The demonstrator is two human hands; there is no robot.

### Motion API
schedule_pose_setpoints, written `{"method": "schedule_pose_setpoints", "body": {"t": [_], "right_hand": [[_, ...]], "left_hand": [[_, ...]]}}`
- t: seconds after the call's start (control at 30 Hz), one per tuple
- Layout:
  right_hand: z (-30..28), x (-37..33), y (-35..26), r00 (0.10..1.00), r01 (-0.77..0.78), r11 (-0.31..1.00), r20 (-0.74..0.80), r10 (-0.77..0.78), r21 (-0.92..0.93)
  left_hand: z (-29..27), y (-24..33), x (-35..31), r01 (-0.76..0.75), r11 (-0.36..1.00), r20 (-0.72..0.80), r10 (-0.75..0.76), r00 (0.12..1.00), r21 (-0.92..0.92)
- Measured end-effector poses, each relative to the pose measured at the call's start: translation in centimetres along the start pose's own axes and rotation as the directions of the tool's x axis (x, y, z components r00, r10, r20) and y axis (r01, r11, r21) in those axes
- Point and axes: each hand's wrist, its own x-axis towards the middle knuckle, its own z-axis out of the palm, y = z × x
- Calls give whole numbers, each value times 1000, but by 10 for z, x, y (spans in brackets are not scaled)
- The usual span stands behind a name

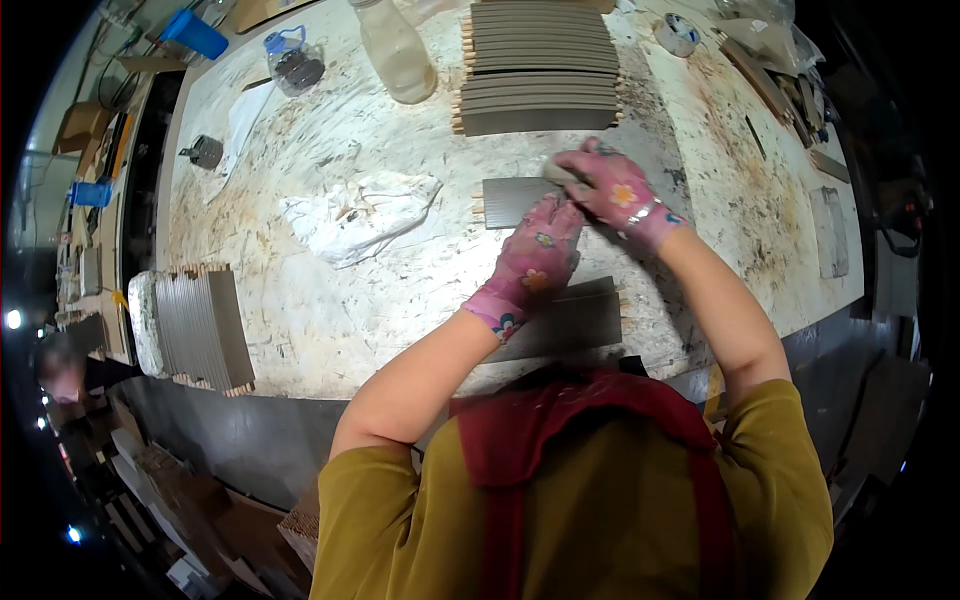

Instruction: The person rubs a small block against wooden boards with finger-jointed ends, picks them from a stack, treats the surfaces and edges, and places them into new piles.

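Note:
A small grey panel (510,202) with wooden pegs along its left edge lies flat on the worktable. My left hand (535,255), in a pink flowered glove, rests at its near right corner with the fingers stretched out. Over the panel's right end, my right hand (620,190), gloved alike, has its fingers bent and drawn together. Greyish fingertips or a small pale piece show there; I cannot tell which. Beneath my left wrist and nearer my body are more grey panels (575,325), partly hidden by my arm.
Stacked pegged panels (540,95) stand at the far middle, another stack (205,325) at the left edge. A white cloth (360,215), a cloudy bottle (395,55), a blue-lidded jug (295,65) and a tape roll (676,35) lie about. A person (65,365) is far left.

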Motion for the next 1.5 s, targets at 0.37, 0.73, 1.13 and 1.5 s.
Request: {"method": "schedule_pose_setpoints", "body": {"t": [0.37,0.73,1.13,1.5], "right_hand": [[-54,-129,79,906,-233,936,-291,307,263],[-39,-128,71,913,-92,834,-289,288,543],[-16,-47,59,891,-132,895,-345,295,426],[-2,-115,31,931,-183,978,-303,204,97]], "left_hand": [[-70,-35,24,140,986,233,-158,960,92],[-92,-78,53,752,614,667,-460,586,-239],[-44,-22,20,109,994,228,-108,968,9],[-45,-18,20,153,986,227,-164,960,61]]}}
